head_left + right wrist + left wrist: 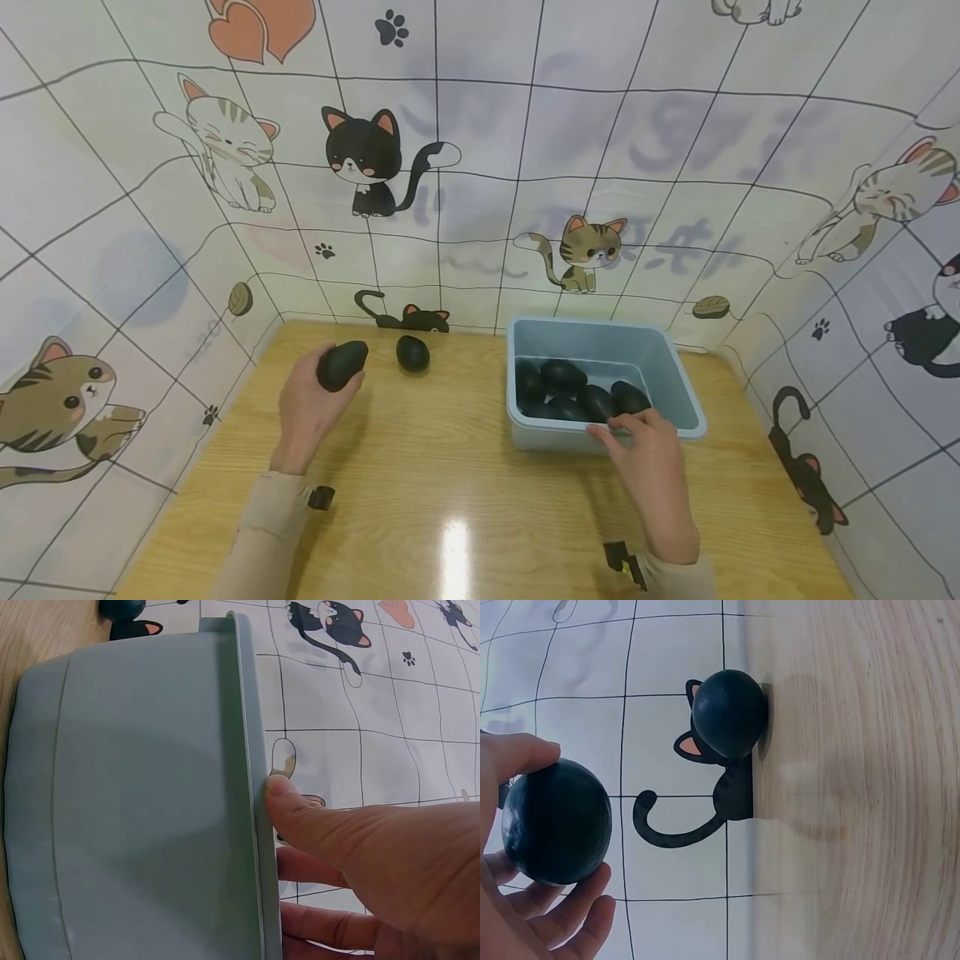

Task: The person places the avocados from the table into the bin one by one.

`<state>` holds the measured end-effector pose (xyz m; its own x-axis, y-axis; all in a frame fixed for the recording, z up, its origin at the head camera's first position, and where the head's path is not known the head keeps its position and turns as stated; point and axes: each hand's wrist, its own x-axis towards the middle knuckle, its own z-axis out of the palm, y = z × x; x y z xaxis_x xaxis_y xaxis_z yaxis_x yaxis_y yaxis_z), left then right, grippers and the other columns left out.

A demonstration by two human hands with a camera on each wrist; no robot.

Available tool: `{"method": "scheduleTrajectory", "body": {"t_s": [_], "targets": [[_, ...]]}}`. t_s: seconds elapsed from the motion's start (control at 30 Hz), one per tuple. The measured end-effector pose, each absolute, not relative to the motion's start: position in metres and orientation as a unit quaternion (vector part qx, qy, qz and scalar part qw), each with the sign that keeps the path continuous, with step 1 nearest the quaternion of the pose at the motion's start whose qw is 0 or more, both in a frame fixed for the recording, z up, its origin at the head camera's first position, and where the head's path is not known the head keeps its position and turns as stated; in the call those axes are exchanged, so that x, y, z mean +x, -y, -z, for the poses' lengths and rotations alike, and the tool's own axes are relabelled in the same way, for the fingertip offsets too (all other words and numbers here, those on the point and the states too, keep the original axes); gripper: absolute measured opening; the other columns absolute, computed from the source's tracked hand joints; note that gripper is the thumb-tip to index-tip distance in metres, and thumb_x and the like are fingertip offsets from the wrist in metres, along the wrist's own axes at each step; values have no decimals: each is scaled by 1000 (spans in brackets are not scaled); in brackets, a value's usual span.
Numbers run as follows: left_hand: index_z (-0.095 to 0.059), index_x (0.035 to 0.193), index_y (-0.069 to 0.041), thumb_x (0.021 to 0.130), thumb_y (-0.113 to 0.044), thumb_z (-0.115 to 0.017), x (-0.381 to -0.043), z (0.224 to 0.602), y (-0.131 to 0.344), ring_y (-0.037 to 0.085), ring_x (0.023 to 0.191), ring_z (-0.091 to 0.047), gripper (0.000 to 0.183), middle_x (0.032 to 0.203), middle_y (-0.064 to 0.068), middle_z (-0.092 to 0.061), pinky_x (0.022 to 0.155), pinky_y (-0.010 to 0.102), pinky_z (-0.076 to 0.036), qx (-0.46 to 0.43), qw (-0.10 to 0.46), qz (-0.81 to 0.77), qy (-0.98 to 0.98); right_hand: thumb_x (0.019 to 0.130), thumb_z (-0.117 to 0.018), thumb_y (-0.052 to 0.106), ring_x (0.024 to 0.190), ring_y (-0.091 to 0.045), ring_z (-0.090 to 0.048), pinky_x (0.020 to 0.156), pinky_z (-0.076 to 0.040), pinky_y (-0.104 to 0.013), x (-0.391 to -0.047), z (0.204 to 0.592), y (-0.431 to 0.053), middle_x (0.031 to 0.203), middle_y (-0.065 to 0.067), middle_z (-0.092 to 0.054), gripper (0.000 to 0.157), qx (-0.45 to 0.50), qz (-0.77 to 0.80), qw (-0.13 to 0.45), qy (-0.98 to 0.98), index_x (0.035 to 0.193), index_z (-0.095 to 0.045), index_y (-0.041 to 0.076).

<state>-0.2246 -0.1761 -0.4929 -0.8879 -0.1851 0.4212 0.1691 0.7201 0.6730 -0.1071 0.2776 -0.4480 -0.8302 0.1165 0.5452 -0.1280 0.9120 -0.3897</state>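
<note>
My left hand (311,408) holds a dark green avocado (342,366) above the left of the table, with thumb and fingers around its sides in the left wrist view. A second avocado (412,354) lies on the table near the back wall, just right of that hand. To the right stands a light blue plastic bin (607,329) with several dark avocados (564,377) inside. My right hand (652,471) grips the bin's near rim, thumb (289,806) at the edge and fingers over the far side. The right wrist view shows the bin's outer wall (150,772).
The wooden table (450,467) is enclosed at the back and sides by a white gridded covering (480,167) printed with cartoon cats. Bare wood lies between the two hands. A bright light reflection shows near the table's front.
</note>
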Motion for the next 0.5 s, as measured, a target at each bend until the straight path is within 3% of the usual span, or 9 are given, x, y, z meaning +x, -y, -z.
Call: {"method": "scheduleTrajectory", "body": {"t_s": [0.5], "targets": [[-63, 142, -7, 86, -32, -87, -220, 490, 167, 40, 117, -67, 65, 137, 20, -68, 90, 59, -55, -9, 247, 377, 892, 77, -96, 24, 80, -41, -65, 73, -53, -60, -107, 448, -278, 86, -19, -68, 30, 6, -208, 295, 933, 85, -81, 0]]}}
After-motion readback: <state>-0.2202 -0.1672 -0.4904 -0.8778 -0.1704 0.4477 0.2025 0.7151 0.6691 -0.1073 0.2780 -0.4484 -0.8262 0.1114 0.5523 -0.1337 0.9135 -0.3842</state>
